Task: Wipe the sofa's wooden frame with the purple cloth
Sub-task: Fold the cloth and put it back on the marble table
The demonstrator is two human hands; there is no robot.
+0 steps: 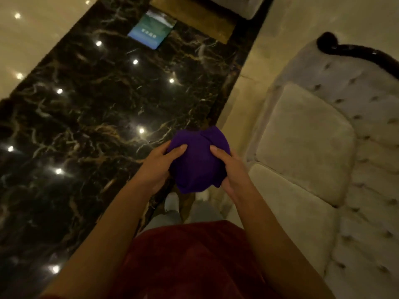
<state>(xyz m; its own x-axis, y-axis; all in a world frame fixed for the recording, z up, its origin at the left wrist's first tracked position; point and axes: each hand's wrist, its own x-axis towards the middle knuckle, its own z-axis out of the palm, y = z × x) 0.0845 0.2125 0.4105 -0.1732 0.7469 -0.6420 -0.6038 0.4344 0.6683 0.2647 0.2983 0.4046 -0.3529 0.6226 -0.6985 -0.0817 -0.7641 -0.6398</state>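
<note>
A bunched purple cloth (197,160) is held in front of me at mid-frame, above the floor. My left hand (158,164) grips its left side and my right hand (230,171) grips its right side, thumbs on top. The pale tufted sofa (364,130) stands to the right, with two cream seat cushions (306,143). Its dark wooden frame (354,50) shows only as a curved rail along the top of the backrest, far from both hands.
A glossy black marble table (86,117) with light reflections fills the left, close to my legs. A blue-green booklet (152,29) and a golden mat (194,20) lie at its far end. Another pale seat (233,5) is at the top.
</note>
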